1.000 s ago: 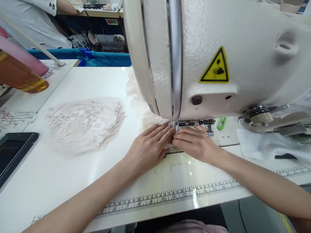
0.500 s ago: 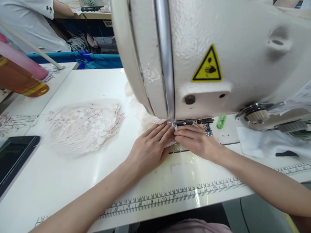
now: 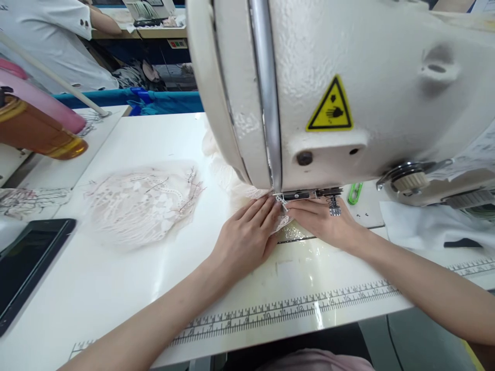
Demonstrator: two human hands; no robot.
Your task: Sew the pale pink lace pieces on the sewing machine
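Note:
My left hand (image 3: 247,237) lies flat with its fingers stretched out, pressing a small piece of pale lace (image 3: 284,222) onto the white table (image 3: 127,288). My right hand (image 3: 323,222) rests beside it, fingers extended on the same lace. Both sets of fingertips sit just under the presser foot (image 3: 297,196) of the white sewing machine (image 3: 340,87). More of the lace (image 3: 228,175) bunches behind the machine head, partly hidden by it.
A round pile of pink lace pieces (image 3: 141,203) lies to the left. A dark tablet (image 3: 27,263) sits at the left edge. An amber and pink container (image 3: 38,123) is at far left. White cloth (image 3: 429,226) lies right. A person in white (image 3: 50,41) stands behind.
My hands have stayed at the presser foot, the right one sliding a little farther under the machine. The view has shifted slightly to the right.

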